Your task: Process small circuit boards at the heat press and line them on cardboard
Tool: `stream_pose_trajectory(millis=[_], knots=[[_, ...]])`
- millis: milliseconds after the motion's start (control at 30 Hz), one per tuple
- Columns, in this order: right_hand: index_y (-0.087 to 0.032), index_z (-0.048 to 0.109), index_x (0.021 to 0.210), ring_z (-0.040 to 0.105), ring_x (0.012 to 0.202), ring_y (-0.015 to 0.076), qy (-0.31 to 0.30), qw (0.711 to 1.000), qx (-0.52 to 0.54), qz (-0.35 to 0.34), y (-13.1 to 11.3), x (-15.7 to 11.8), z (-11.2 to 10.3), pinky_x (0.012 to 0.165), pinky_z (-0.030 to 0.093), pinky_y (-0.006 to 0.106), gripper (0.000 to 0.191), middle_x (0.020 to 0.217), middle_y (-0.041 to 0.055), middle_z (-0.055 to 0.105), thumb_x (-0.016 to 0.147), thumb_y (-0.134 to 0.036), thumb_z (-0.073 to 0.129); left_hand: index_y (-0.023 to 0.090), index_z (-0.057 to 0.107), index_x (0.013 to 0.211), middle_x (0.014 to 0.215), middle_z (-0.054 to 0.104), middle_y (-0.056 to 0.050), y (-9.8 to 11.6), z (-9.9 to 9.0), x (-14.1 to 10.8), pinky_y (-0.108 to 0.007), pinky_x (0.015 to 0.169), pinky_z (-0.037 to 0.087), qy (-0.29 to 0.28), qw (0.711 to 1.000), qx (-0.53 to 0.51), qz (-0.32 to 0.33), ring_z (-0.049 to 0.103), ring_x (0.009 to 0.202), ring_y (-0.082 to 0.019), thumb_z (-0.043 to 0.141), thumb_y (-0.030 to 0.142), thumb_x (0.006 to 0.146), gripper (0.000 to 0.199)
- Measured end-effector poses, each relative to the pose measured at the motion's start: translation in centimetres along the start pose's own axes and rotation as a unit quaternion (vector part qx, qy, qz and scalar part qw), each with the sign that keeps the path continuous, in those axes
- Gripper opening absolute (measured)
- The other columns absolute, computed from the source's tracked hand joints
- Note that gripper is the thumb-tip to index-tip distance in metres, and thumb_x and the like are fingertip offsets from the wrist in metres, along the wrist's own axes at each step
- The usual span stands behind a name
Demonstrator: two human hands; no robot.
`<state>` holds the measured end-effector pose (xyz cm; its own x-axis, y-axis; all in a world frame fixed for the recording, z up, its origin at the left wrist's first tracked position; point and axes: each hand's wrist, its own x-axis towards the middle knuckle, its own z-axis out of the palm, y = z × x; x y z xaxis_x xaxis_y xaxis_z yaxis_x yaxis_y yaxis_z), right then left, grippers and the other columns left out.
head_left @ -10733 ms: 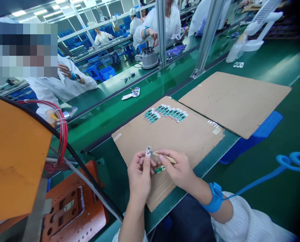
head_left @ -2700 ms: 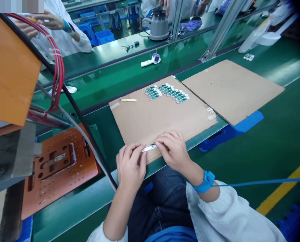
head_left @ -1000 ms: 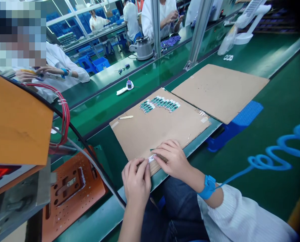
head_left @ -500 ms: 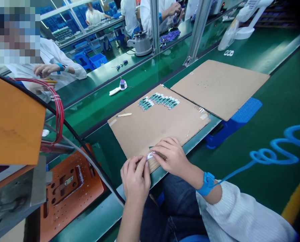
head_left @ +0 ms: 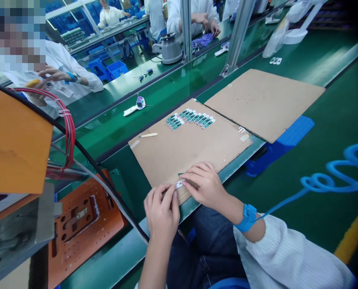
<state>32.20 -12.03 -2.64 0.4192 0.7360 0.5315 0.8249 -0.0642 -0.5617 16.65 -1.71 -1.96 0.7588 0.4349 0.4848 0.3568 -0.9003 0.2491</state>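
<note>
A small white plate with dark markings (head_left: 179,184) lies low over the near edge of the cardboard sheet (head_left: 193,148), between my two hands. My left hand (head_left: 161,204) is closed, its thumb and forefinger at the plate's left end. From the other side, my right hand (head_left: 203,182) pinches the plate's right end; a blue wrist strap (head_left: 248,218) circles that wrist. A sliver of green (head_left: 179,174) peeks out by the right fingertips, too covered to name. Farther back on the cardboard, several small green circuit boards with white ends (head_left: 191,117) lie in slanted rows.
A pale, slim tool (head_left: 148,135) rests at the cardboard's left. Another cardboard sheet (head_left: 263,104) lies to the right. An orange perforated fixture (head_left: 88,228) and cables stand left. Beyond, a white-handled part (head_left: 135,106) sits on the green belt; co-workers sit across.
The white-handled part on the belt has shifted left, and another has appeared beside the metal post. Co-workers' hands have moved. My own hands stay almost still on the plate.
</note>
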Motion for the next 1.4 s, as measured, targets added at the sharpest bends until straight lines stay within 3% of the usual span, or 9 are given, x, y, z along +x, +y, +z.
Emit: stream_pose_trajectory(millis=[233,767,933,1067,1233,1400], knots=[[-0.023,0.071,0.102,0.061,0.091,0.0223,0.014,1.000,-0.001,-0.001,0.0,0.0,0.0,0.084,0.042,0.041,0.013,0.095,0.0029,0.075,0.094,-0.022,0.061,0.024,0.073,0.108,0.102,0.071,-0.008,0.0,0.0,0.0,-0.039,0.086,0.044,0.000,1.000,-0.003,-0.001,0.060,0.101,-0.025,0.059,0.017,0.092,0.022],[-0.023,0.072,0.101,0.062,0.087,0.0216,0.077,0.997,0.014,-0.019,-0.2,-0.2,-0.3,0.079,0.043,0.040,0.017,0.091,0.0019,0.077,0.094,-0.012,0.060,0.018,0.066,0.110,0.103,0.074,-0.008,0.5,-0.3,0.1,-0.039,0.088,0.042,-0.012,0.996,-0.026,-0.087,0.060,0.102,-0.027,0.054,0.021,0.095,0.020],[-0.022,0.070,0.096,0.061,0.085,0.0204,0.022,0.994,0.100,-0.047,-1.9,0.0,-1.0,0.080,0.043,0.040,0.014,0.086,0.0005,0.075,0.089,-0.012,0.065,0.015,0.064,0.120,0.106,0.072,-0.011,0.2,-0.3,-0.2,-0.038,0.089,0.043,0.033,0.998,-0.031,-0.043,0.061,0.102,-0.026,0.060,0.024,0.094,0.028],[-0.023,0.069,0.094,0.061,0.086,0.0199,-0.035,0.986,0.159,-0.048,-3.1,0.4,-1.2,0.081,0.044,0.039,0.015,0.086,0.0002,0.074,0.089,-0.010,0.062,0.021,0.070,0.113,0.097,0.074,-0.006,-0.1,-0.4,-0.5,-0.038,0.089,0.043,0.061,0.998,-0.034,0.005,0.060,0.097,-0.024,0.061,0.019,0.094,0.021],[-0.024,0.067,0.107,0.061,0.088,0.0188,-0.061,0.987,0.136,-0.061,-2.8,0.7,-1.0,0.080,0.043,0.037,0.016,0.097,0.0013,0.074,0.095,-0.016,0.061,0.020,0.072,0.106,0.091,0.074,-0.005,-0.1,-0.5,-0.7,-0.038,0.089,0.043,0.065,0.997,-0.032,-0.002,0.058,0.096,-0.024,0.058,0.017,0.095,0.018],[-0.022,0.064,0.098,0.060,0.092,0.0206,-0.043,0.994,0.090,-0.033,-1.8,0.6,-1.0,0.083,0.041,0.039,0.009,0.096,0.0030,0.072,0.098,-0.017,0.056,0.021,0.068,0.115,0.102,0.074,-0.006,0.2,-0.5,-0.5,-0.039,0.090,0.042,0.046,0.997,-0.047,-0.035,0.059,0.100,-0.025,0.060,0.021,0.094,0.022]])
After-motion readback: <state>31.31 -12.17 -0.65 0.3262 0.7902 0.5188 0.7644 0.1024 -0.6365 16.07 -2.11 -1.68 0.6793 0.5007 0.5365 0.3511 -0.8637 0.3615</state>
